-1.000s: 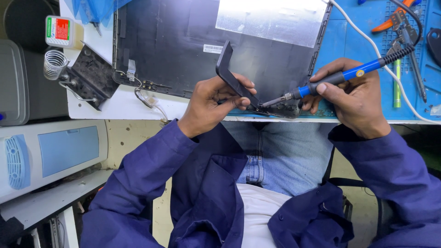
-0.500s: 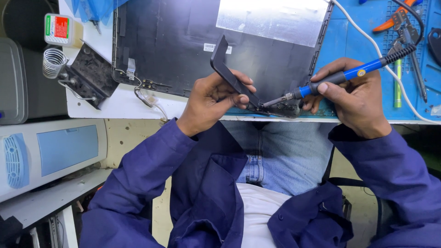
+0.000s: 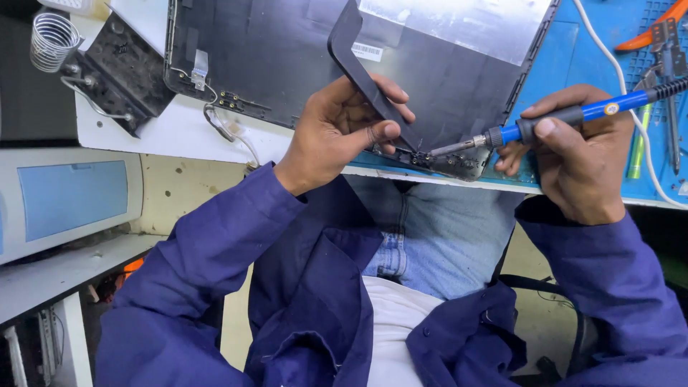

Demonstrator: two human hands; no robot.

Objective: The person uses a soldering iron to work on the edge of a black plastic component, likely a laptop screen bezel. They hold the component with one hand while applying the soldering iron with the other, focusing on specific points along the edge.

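We see our left hand point(image 3: 337, 136) at about eleven o'clock from the frame's middle, its fingers point(image 3: 387, 131) pinching a dark curved plastic strip point(image 3: 355, 54) that rises from the grip toward twelve o'clock; the strip's lower end disappears behind the thumb, so we cannot tell how far it runs. Our right hand point(image 3: 580, 154), at two o'clock, has its fingers wrapped and pressed around a blue-handled soldering iron point(image 3: 552, 122), whose metal tip points toward nine o'clock and meets a small metal hinge part point(image 3: 459, 163) at the near edge of the dark laptop lid point(image 3: 287, 64). Exactly what the tip touches there is too small and shadowed to make out. The lid lies flat on the table point(image 3: 143, 136), its far edge cut off by the top of the frame, and a pale reflective sheet point(image 3: 459, 25) covers part of it. A thin wire point(image 3: 229, 129) trails from the lid's left corner over the table's edge. At ten o'clock a coiled metal stand point(image 3: 54, 39) sits beside a grimy black pad point(image 3: 118, 75), both partly cropped. At two o'clock, on a blue mat point(image 3: 566, 50), lie a white cable point(image 3: 609, 50), a green pen-like tool point(image 3: 636, 154) half hidden by our right hand, and orange-handled pliers point(image 3: 656, 29) cut off at the corner. A grey device with a pale blue panel point(image 3: 68, 197) stands at nine o'clock, below the table's edge.
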